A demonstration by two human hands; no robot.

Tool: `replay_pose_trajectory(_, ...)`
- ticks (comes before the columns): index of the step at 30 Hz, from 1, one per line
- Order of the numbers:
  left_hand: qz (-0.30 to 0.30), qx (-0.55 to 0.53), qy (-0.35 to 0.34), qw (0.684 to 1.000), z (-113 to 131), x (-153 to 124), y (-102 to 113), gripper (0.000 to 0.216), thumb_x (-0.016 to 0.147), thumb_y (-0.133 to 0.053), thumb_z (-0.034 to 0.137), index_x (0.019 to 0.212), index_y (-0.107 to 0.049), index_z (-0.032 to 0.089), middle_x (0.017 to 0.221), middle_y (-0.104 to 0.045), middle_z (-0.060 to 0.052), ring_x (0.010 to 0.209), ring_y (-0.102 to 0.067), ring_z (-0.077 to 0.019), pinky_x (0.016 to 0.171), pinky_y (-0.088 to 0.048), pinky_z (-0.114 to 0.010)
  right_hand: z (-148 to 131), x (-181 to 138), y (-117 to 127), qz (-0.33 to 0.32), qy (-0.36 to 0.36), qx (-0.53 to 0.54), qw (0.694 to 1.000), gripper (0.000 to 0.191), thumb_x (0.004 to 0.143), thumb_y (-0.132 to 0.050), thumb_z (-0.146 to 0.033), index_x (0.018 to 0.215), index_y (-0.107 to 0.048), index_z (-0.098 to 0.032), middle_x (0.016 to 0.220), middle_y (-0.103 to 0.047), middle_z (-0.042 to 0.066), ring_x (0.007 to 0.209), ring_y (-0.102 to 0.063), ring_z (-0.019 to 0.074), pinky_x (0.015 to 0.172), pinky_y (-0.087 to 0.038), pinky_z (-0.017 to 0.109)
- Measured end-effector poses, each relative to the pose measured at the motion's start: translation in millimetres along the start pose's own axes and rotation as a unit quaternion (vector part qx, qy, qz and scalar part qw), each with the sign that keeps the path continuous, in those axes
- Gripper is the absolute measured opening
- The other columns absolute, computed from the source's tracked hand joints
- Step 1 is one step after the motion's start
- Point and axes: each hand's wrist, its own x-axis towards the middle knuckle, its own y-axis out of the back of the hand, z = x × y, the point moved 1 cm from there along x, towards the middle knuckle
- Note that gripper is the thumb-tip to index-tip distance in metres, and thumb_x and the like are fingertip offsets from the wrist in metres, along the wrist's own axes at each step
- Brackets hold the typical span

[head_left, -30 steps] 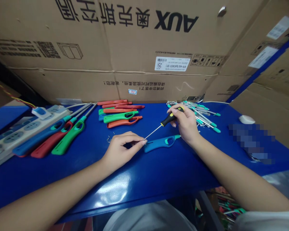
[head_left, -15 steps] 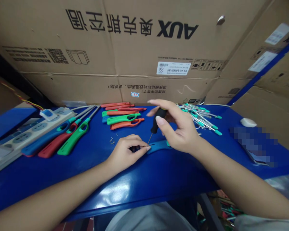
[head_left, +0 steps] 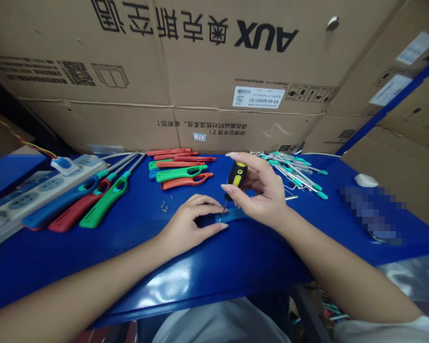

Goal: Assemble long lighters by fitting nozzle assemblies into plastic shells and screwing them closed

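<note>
My right hand [head_left: 266, 193] is closed round the black and yellow handle of a screwdriver [head_left: 238, 174]. The screwdriver slants down, its tip at the left end of a blue gas lighter [head_left: 238, 214] lying on the table. My left hand [head_left: 188, 221] holds that end, fingers on the far side and thumb on the near side. Beneath my right hand the lighter's other end is hidden. Several small screws [head_left: 164, 206] lie loose to the left, beyond my left hand.
Red, green and blue lighter shells [head_left: 182, 172] are piled at the back. Finished-looking long lighters [head_left: 103, 202] rest against a white power strip [head_left: 45, 188]. Metal lighter tubes with teal parts [head_left: 298, 171] lie at back right. A cardboard wall [head_left: 200, 66] stands behind the blue table [head_left: 186, 281].
The screwdriver has turned, so its yellow markings now show. My left thumb and fingers have spread a little apart around the lighter's end. The view has shifted slightly.
</note>
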Motion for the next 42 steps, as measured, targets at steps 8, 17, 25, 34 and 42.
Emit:
replay_pose_trajectory(8, -0.055, 0.042, -0.004, 0.998, 3.7, 0.9, 1.6, 0.045, 0.086, -0.078, 0.029, 0.129, -0.067, 0.020, 0.122, -0.074, -0.008, 0.117, -0.065, -0.0250, 0.105, -0.052, -0.044, 6.9, -2.5, 3.5, 0.021, 0.000, -0.027, 0.999, 0.053, 0.094, -0.070, -0.033, 0.142, -0.049, -0.031, 0.119, -0.070, 0.005, 0.055, -0.062, 0.0089, 0.049, -0.060, 0.025)
replay_pose_trajectory(17, -0.054, 0.040, 0.006, 0.998, -2.0, -1.8, -1.3, 0.038, 0.087, -0.075, 0.024, 0.124, -0.069, 0.021, 0.119, -0.075, -0.007, 0.113, -0.068, -0.0242, 0.103, -0.054, -0.044, 6.6, -4.5, -0.2, 0.009, 0.033, -0.048, 0.998, 0.053, 0.091, -0.073, -0.026, 0.140, -0.052, -0.027, 0.131, -0.068, 0.005, 0.065, -0.067, 0.0079, 0.056, -0.063, 0.021)
replay_pose_trajectory(25, -0.056, 0.043, 0.007, 0.997, 0.0, -1.4, -0.4, 0.037, 0.087, -0.075, 0.024, 0.123, -0.069, 0.019, 0.119, -0.075, -0.008, 0.113, -0.068, -0.0248, 0.104, -0.054, -0.045, 3.3, -3.7, 0.3, 0.017, 0.076, -0.083, 0.994, 0.054, 0.091, -0.074, -0.027, 0.141, -0.053, -0.026, 0.127, -0.070, 0.006, 0.077, -0.074, 0.0124, 0.064, -0.066, 0.023)
replay_pose_trajectory(34, -0.066, 0.044, 0.008, 0.997, -1.1, -1.0, -0.5, 0.038, 0.088, -0.074, 0.027, 0.125, -0.070, 0.019, 0.122, -0.074, -0.011, 0.116, -0.068, -0.0278, 0.105, -0.053, -0.048, 3.4, -7.0, 1.0, 0.001, 0.114, -0.083, 0.990, 0.060, 0.091, -0.074, -0.023, 0.146, -0.049, -0.025, 0.130, -0.070, 0.006, 0.095, -0.076, 0.0174, 0.083, -0.068, 0.029)
replay_pose_trajectory(42, -0.064, 0.039, 0.007, 0.997, -0.9, -1.5, -0.4, 0.037, 0.088, -0.074, 0.028, 0.123, -0.071, 0.019, 0.120, -0.075, -0.010, 0.113, -0.068, -0.0274, 0.103, -0.054, -0.047, 2.7, -8.2, 0.2, 0.004, 0.117, -0.069, 0.991, 0.059, 0.091, -0.073, -0.023, 0.145, -0.049, -0.024, 0.131, -0.069, 0.007, 0.094, -0.076, 0.0169, 0.081, -0.068, 0.029)
